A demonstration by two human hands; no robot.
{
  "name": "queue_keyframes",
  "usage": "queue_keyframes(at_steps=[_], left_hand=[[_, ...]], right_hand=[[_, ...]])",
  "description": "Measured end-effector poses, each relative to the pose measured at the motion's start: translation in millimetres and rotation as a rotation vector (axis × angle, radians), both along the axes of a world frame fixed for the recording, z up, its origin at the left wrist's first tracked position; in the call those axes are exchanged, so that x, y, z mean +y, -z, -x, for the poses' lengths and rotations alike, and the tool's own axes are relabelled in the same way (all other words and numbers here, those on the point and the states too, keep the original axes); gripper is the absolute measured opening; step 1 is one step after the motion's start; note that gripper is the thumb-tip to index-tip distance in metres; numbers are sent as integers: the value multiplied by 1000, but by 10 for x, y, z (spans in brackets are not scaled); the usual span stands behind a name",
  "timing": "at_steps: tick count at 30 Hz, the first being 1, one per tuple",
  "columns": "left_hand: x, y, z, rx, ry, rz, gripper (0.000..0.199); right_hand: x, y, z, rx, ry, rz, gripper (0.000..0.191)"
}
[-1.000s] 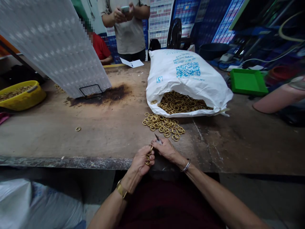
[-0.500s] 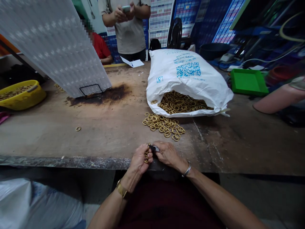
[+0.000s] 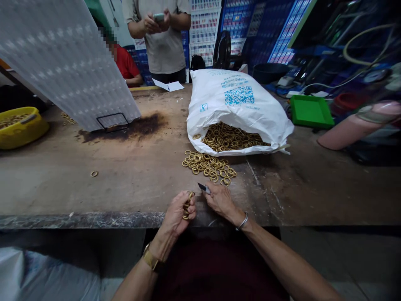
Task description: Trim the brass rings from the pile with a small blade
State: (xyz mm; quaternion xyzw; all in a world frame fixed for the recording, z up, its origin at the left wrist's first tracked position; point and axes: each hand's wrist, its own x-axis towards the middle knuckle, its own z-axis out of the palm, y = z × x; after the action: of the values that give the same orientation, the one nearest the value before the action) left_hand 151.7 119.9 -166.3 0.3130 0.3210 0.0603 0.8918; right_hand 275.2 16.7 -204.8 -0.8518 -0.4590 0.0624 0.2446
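Observation:
Several brass-coloured rings (image 3: pixel 187 205) are gripped in my left hand (image 3: pixel 177 214), close above the table's front edge. My right hand (image 3: pixel 221 201) is closed around a small utility knife (image 3: pixel 204 188), its dark blade pointing up and left. A gap separates the blade from the rings in my left hand. Just beyond my hands, a loose pile of rings (image 3: pixel 209 166) lies on the table. Behind it a white woven sack (image 3: pixel 239 90) rests on its side, its mouth facing me and full of the same rings.
A single ring (image 3: pixel 94 174) lies on the wooden table (image 3: pixel 131 184) to the left. Farther left are a yellow basin (image 3: pixel 23 133) of rings and a tall translucent ribbed panel (image 3: pixel 75 62). A green tray (image 3: pixel 311 110) and pink bottle (image 3: pixel 351 127) are at right. Two people are across the table.
My hands have moved apart. The knife has come away from the rings in my left hand, and its blade now shows. The whole view has shifted slightly.

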Motion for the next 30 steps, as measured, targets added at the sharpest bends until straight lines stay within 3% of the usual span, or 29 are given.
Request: queue_keyframes(at_steps=[4, 6, 9, 13, 19, 25, 27, 30], left_hand=[[19, 24, 6, -8, -9, 105, 35], [22, 35, -4, -14, 5, 194, 37], [16, 39, -24, -19, 8, 270, 39], [-4, 65, -18, -14, -11, 208, 36], [-24, 98, -22, 25, 73, -57, 30], [-72, 95, -94, 104, 92, -260, 40], [-88, 119, -106, 136, 128, -459, 36], [-98, 170, -111, 116, 164, -946, 28]], right_hand=[[-85, 12, -233, -53, 255, -38, 12], [-116, 14, -335, -82, 313, -5, 13], [-123, 18, -404, -114, 270, 73, 11], [-75, 3, -380, -150, 234, 144, 11], [-52, -82, -342, -141, 223, 197, 13], [-77, -26, -320, -84, 175, 64, 12], [-54, 1, -311, 11, 187, -23, 11], [7, 18, -272, 327, 210, -222, 13]])
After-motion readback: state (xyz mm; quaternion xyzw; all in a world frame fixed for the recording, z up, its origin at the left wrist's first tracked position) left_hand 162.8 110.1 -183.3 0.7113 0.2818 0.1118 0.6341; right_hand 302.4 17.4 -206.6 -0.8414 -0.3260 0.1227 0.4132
